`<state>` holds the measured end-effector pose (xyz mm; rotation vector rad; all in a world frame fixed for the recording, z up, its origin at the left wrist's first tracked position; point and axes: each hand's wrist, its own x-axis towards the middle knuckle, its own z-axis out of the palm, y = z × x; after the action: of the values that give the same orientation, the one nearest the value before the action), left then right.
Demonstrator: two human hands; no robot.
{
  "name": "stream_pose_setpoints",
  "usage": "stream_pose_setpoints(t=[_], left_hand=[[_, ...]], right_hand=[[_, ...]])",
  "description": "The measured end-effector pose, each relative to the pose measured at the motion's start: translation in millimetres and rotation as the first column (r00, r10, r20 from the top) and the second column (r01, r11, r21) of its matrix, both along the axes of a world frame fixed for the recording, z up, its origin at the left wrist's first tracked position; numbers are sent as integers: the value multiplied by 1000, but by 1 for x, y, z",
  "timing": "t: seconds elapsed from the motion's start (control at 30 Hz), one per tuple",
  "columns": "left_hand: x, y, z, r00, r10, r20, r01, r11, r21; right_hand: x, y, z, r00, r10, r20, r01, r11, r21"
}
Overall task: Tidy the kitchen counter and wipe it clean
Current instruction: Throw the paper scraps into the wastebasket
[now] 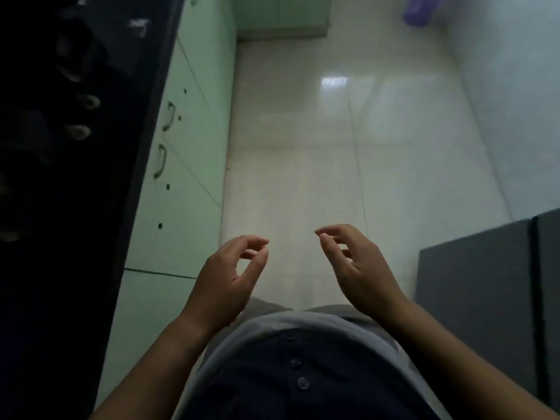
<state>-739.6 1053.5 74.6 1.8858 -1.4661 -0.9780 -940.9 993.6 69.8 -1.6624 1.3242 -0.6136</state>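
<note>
**Operator:** Left hand (230,268) status?

**Inspector:** Raised in front of the torso, above the floor (303,147). Fingers are curled, and thumb and forefinger tips nearly meet in a loose ring. Nothing is between them; it grips no object.

**Operator:** Right hand (351,259)?

**Inspector:** Same height, apart from the left, palm turned inward. Fingers are bent and loosely spread, half open. It is empty as well.

**Operator:** Location of the tabletop (60,147)?

**Inspector:** Along the left edge of the head view: a dark slab, well to the left of the left hand and not touched by either hand. Several small pale objects (80,130) lie on it; they are too blurred to identify.

**Operator:** What is below the tabletop?

**Inspector:** Pale green cabinet fronts (188,147) with two curved metal handles (162,160), one above the other in the view. The cabinet run sits between the tabletop edge and the floor.

**Operator:** Other items in view?

**Inspector:** Glossy pale floor tiles show a window reflection. A purple plastic item (419,10) sits at the top right, far from both hands; its type cannot be determined. A dark grey panel (472,286) stands just right of the right forearm. A dark buttoned shirt (288,374) fills the lower centre.
</note>
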Motion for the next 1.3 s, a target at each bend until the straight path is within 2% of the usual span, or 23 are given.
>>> stream_pose_setpoints(t=[0.13,0.3,0.47,0.73,0.93,1.1,1.3], left_hand=[[-7,-45,-12,994,-105,-22,106,992,69],[9,-119,-27,993,-98,-61,105,988,114],[47,-231,-32,996,-40,-79,50,991,123],[98,-443,4,989,-147,-17,147,989,1],[96,-555,-14,985,-167,-39,168,985,45],[84,-666,-25,989,-135,-66,140,986,92],[67,-805,0,993,-70,-100,72,997,17]], right_hand=[[-25,-18,-14,986,-167,19,165,982,95],[-19,-80,-28,981,-192,-20,193,973,123],[13,-198,-29,981,-185,-61,190,976,102],[58,-392,11,975,-220,-38,220,975,-10],[50,-496,-4,955,-295,-44,295,955,6],[36,-631,-10,964,-258,-59,259,966,1],[34,-793,12,988,-118,-103,108,990,-89]])
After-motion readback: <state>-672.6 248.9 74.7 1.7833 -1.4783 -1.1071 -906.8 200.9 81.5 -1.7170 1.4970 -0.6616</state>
